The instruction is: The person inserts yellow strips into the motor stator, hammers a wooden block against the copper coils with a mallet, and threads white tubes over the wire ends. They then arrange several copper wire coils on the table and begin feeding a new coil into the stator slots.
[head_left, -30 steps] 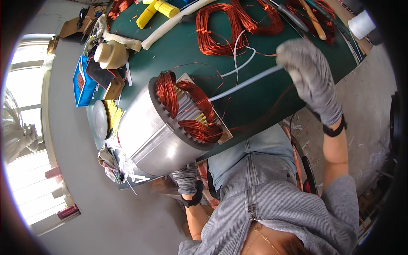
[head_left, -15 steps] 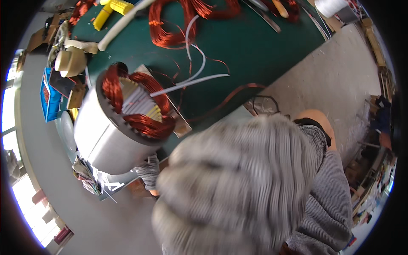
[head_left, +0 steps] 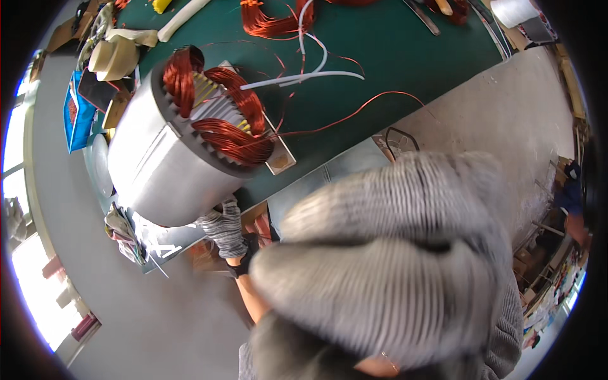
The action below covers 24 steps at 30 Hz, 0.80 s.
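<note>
A silver cylindrical motor stator point(head_left: 149, 161) stands at the left edge of the green table, its open end facing up and right. Red-brown copper wire coils point(head_left: 231, 140) bulge from its slots, which have white and yellow liners. A white sleeving tube point(head_left: 329, 73) reaches from the coils over the table. My left hand point(head_left: 220, 225), in a grey striped knit glove, is at the stator's lower side; its fingers are hidden behind the shell. My right hand point(head_left: 386, 253), in the same kind of glove, looms large and blurred close to the camera, so its grip is unclear.
More copper coils point(head_left: 275, 22) lie at the table's point(head_left: 392, 63) far side. Beige spools point(head_left: 115, 57) and a blue bin point(head_left: 77, 120) stand at the left. White strips point(head_left: 168, 250) lie below the stator. A loose copper wire point(head_left: 386, 93) arches past the table's right edge.
The view has shifted, so the stator and table sit higher. My right hand has turned near the camera, its fingers now pointing left. More of my left forearm shows.
</note>
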### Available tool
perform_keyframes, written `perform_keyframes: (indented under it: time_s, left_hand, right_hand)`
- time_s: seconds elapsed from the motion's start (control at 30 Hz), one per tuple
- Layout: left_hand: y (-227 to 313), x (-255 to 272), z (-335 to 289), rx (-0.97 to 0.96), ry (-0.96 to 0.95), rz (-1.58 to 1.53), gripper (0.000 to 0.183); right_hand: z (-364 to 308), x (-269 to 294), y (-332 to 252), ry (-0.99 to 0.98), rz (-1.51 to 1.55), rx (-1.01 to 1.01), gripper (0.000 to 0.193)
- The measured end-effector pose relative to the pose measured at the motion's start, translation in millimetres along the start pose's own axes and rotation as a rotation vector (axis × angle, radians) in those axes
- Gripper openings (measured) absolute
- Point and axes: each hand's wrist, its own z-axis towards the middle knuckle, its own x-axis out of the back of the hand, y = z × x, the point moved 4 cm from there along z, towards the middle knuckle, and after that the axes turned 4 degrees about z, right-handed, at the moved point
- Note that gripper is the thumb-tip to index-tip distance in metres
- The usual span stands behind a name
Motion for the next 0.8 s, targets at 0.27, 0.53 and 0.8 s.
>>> perform_keyframes:
  time_s: [0.27,0.53,0.8]
  left_hand:
    - [-17.9,9.4,-29.2,0.116,0.122,-0.365,0.033]
    - [111.2,92.5,8.4,-0.41,0.631,0.103,0.054]
    - [210.0,37.7,10.8,-0.904,0.198,0.253,0.033]
  right_hand:
    - [-54.3,-52.6,69.4,0.181,-0.007,-0.268,0.051]
    - [-60.0,-63.3,82.2,0.506,1.121,-0.828,0.075]
    - [-91.5,-64.5,89.9,0.474,1.543,-0.742,0.026]
